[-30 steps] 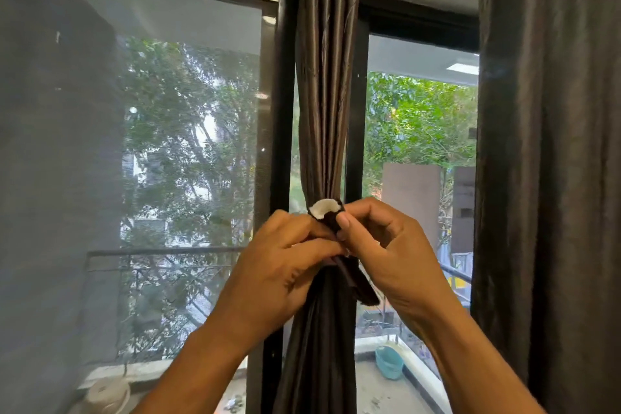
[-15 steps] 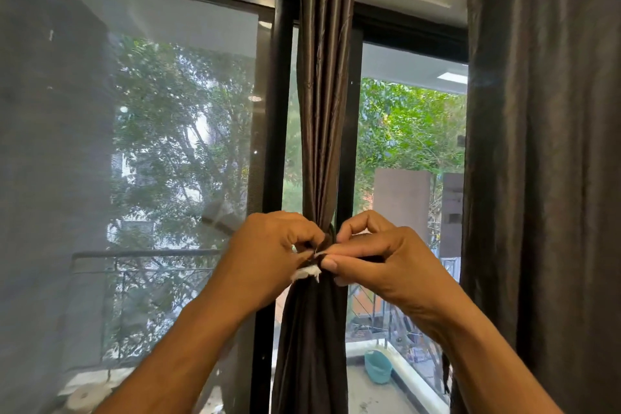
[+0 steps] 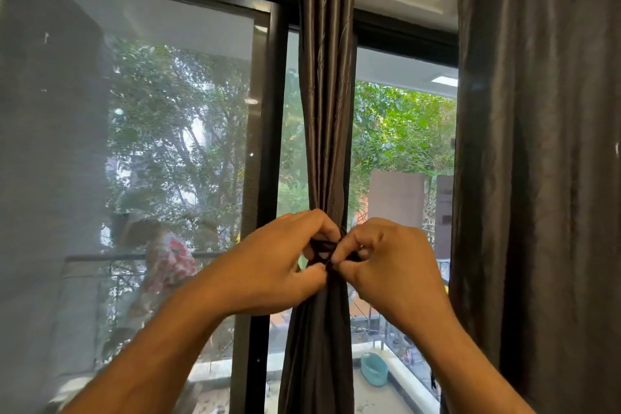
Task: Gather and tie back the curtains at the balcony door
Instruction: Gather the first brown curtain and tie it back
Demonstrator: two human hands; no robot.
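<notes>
The white patch of the tie-back (image 3: 323, 247) is now hidden, and both hands, left hand (image 3: 280, 265) and right hand (image 3: 386, 262), pinch it around the gathered curtain (image 3: 324, 111).

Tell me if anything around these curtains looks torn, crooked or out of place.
Nothing stands out. The gathered curtain hangs straight while both hands pinch the dark tie; the right curtain hangs loose, untied.

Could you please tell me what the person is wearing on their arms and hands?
Nothing shows on them: both forearms are bare to the frame's lower edge, with no sleeve in view. The left hand and right hand carry no glove, ring, watch or bracelet that I can see.
</notes>
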